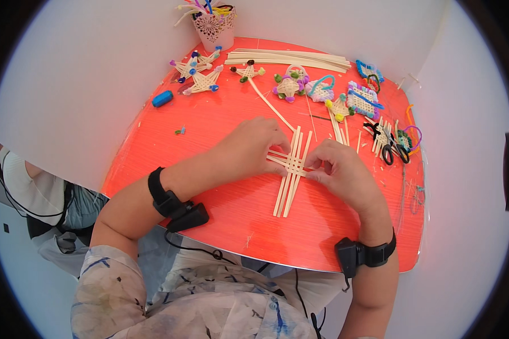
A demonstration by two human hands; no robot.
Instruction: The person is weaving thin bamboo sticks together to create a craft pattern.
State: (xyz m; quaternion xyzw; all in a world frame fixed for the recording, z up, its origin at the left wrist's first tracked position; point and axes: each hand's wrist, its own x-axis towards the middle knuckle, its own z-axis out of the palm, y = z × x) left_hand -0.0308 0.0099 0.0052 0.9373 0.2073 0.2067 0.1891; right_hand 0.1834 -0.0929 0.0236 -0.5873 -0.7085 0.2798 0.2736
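A small lattice of pale, flat wooden strips (285, 195) lies on the red tabletop, crossed over and under at its middle. Its long strips run toward me and away, and shorter ones cross sideways. My left hand (260, 142) pinches the left ends of the cross strips between thumb and fingers. At the other side, my right hand (336, 169) is closed with thumb and fingertips on their right ends. The fingers partly hide those ends.
Woven stars (205, 82) with coloured tips line the far side, beside a bundle of long strips (288, 59). A pink pot (215, 31) holds pipe cleaners. Black scissors (395, 151) lie at right, near woven squares (363, 100). A blue block (162, 99) sits far left.
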